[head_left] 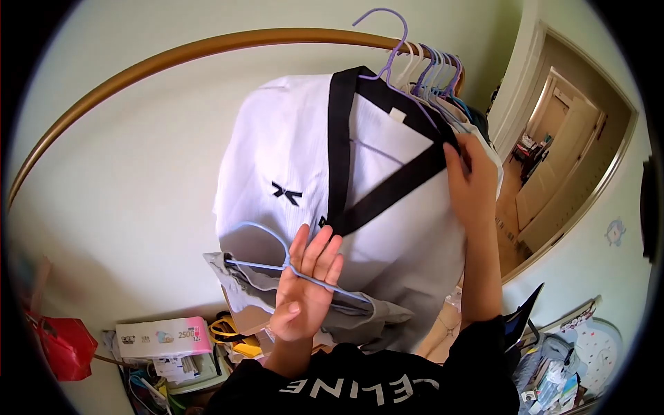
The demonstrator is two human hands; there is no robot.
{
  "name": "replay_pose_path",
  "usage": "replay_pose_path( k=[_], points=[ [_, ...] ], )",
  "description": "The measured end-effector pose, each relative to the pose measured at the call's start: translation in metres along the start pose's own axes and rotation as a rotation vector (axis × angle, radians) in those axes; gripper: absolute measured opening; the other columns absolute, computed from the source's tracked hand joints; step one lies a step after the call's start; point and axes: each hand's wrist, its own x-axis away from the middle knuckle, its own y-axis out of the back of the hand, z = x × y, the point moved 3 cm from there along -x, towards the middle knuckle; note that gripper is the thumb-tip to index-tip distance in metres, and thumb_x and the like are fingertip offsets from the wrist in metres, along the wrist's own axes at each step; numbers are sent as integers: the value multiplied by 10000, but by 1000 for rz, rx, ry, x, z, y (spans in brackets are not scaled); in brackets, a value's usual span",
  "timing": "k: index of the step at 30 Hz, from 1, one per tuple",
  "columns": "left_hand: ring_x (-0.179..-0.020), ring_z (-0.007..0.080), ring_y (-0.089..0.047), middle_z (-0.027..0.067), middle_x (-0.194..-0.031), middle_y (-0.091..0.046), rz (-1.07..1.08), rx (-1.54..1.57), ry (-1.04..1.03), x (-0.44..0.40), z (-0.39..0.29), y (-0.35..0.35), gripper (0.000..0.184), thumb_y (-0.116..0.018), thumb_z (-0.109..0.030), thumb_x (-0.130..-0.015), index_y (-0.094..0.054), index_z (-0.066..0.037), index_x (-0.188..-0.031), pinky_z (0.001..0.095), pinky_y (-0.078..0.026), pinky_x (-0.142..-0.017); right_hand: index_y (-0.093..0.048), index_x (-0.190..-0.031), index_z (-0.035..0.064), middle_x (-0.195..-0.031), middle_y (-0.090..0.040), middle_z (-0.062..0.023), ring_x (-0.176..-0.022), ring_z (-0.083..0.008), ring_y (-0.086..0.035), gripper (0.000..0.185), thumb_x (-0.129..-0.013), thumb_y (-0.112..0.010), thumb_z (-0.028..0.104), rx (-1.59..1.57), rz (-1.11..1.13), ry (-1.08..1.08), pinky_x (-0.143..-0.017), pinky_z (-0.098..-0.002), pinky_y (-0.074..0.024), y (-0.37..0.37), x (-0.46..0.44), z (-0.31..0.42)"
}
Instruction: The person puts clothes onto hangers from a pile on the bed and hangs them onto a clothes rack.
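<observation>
A white taekwondo uniform top (277, 142) with a black V-neck collar hangs on a purple hanger (403, 31). The hanger's hook stands in front of the brown rail; whether it rests there I cannot tell. My right hand (474, 176) grips the top at its collar and shoulder, thumb in front, other fingers mostly hidden. Lower down, grey-looking trousers (256, 294) hang from a light blue hanger (266, 230) whose hook is free. My left hand (308, 287), palm towards me and fingers stretched upward, bears this hanger at its middle.
Several more hangers (443, 69) with clothes crowd the right end of the rail (228, 40). At lower left are a white-and-pink pack (162, 337) and a red bag (66, 346). An open doorway (553, 138) and a cluttered pile (553, 366) lie at right.
</observation>
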Motion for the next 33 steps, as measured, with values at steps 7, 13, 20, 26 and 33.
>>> replay_pose_path(
  k=[7,13,20,26,33],
  points=[
    [-1430,348,-163,250,-1526,-142,-34,-58,-26,1,-6,5,968,-642,-235,-752,-57,0,-1487,413,-138,-1163,-583,-1001,26,-881,-597,-153,-785,-314,-555,177,-847,-629,100,290,18,31,-709,-360,-441,-17,-1,-36],
    [-1424,337,-187,233,-1523,-172,-57,-87,-80,-6,-7,12,938,-628,-237,-766,-75,-1,-1485,411,-146,-1165,-570,-1162,93,-1070,-582,-147,-978,-328,-543,379,-802,-677,142,-25,440,318,-838,-397,-443,-17,84,12],
    [-1421,322,-201,209,-1518,-207,-36,-27,-165,-10,-4,9,947,-612,-218,-770,-29,-21,-1489,408,-142,-1171,-601,-1163,114,-830,-602,-44,-644,-216,-588,414,-756,-678,127,-93,496,444,-528,-315,-480,-40,166,24],
    [-1443,319,-114,220,-1543,-105,16,16,-76,-15,1,-7,1026,-649,-212,-752,41,-89,-1502,407,-103,-1171,-655,-1067,100,-773,-589,-45,-621,-211,-570,351,-717,-655,67,40,198,508,-498,-317,-453,-28,155,25],
    [-1456,314,-27,219,-1556,6,105,-8,44,5,-8,-11,1102,-689,-216,-742,105,-111,-1499,413,-82,-1165,-659,-1042,44,-791,-638,-99,-618,-171,-585,231,-840,-597,-49,8,-220,212,-550,-266,-451,3,64,11]
  ],
)
